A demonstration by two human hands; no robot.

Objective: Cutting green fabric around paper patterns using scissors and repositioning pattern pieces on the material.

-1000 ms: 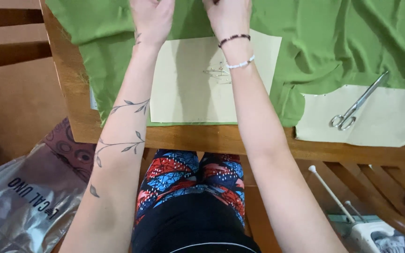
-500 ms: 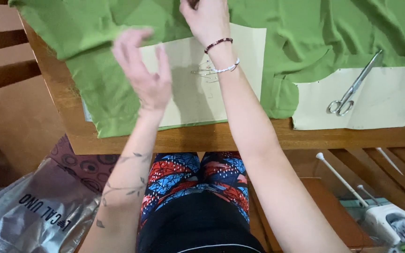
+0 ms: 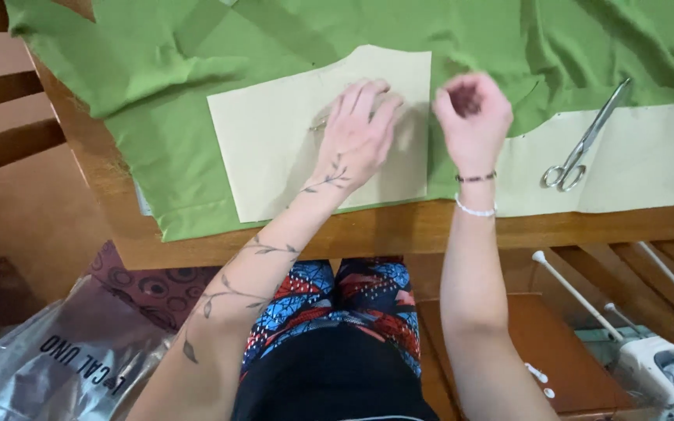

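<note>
Head view, looking down on a wooden table (image 3: 399, 230) at its near edge. Green cloth (image 3: 196, 117) spread over most of the tabletop, wrinkled at far right. Cream paper pattern (image 3: 274, 148) lying flat on the cloth, centre-left, its near edge close to the table's near edge. Left hand (image 3: 360, 129) resting palm down on the pattern's right half, fingers stretched flat and spread, gripping nothing, only pressing the paper. Right hand (image 3: 473, 121) raised just right of the pattern's right edge, over the cloth, blurred; fingers curled loosely inward, and cannot tell whether anything is pinched between them. Two bracelets at that wrist, one dark, one white. Leaf tattoo running along the left forearm.

Second cream paper piece (image 3: 649, 164) at right, lying on cloth and table, well apart from both hands. Scissors (image 3: 583, 140) lying slantwise on that piece's left part, handles near, blades pointing far and right, untouched.

Below the table: patterned red and blue trousers (image 3: 337, 304) at centre, clear plastic bag (image 3: 48, 359) on the floor at near left, white appliance (image 3: 657, 362) at near right.
</note>
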